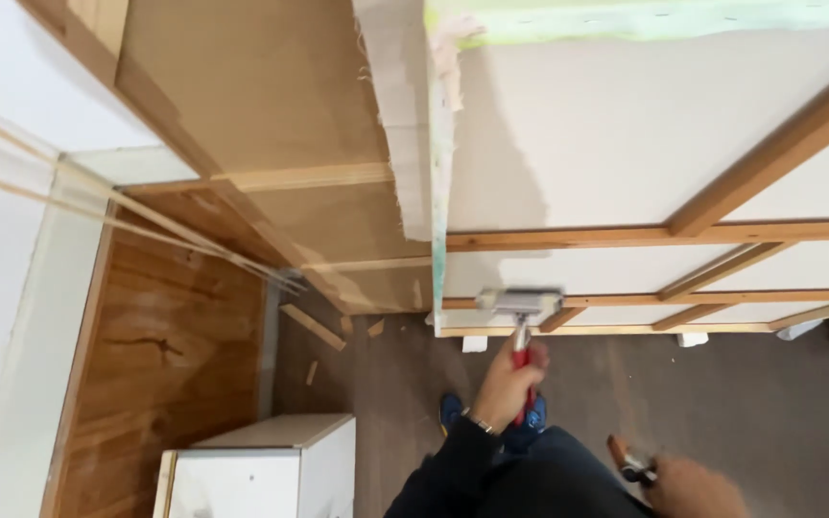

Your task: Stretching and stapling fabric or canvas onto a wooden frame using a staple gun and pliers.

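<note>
My left hand point(506, 388), in a black sleeve with a wristband, grips the red handles of a pair of wide-jawed pliers point(520, 305). The metal jaw is blurred and sits at the lower left corner of a big wooden stretcher frame point(683, 232) with pale canvas point(606, 144) behind its bars. The frame stands on its edge on the dark floor. My right hand point(693, 487) is low at the bottom right, closed around a small tool point(628, 462) with a brown handle and a metal part. That tool is blurred and partly hidden.
Brown boards point(261, 96) lean to the left of the frame. Thin wooden strips point(127, 219) run diagonally across a wood-grain panel point(165, 364). A white cabinet point(261, 465) stands at the bottom left. Wood scraps point(314, 328) lie on the grey carpet point(722, 403). A blue shoe point(450, 411) shows below.
</note>
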